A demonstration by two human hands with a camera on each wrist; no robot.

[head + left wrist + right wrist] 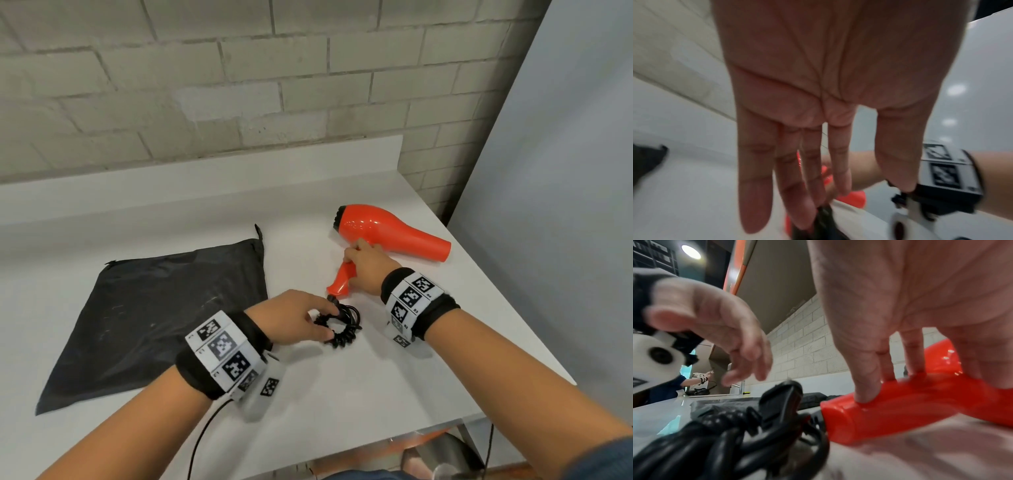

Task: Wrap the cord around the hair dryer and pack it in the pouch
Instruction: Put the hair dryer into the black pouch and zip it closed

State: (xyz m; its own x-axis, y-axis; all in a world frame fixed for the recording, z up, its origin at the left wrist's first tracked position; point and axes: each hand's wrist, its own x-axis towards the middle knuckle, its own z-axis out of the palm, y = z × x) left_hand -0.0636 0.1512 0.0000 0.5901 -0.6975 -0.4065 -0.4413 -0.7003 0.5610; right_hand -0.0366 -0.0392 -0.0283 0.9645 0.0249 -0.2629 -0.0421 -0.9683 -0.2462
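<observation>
Your right hand (pixel 364 270) grips the hair dryer (pixel 387 231) handle. At its 7 o'clock, your left hand (pixel 294 317), fingers loose, reaches the coiled cord (pixel 342 325).

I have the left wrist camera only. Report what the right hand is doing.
Observer: The right hand holds the orange hair dryer by its handle, on the table.
Operator: Give me the cord.
Observer: The cord lies bundled at the handle's end, not yet wrapped; the left hand reaches over it, open.
Operator: Locate the pouch.
Observer: The black pouch lies flat, left of the left hand.
</observation>
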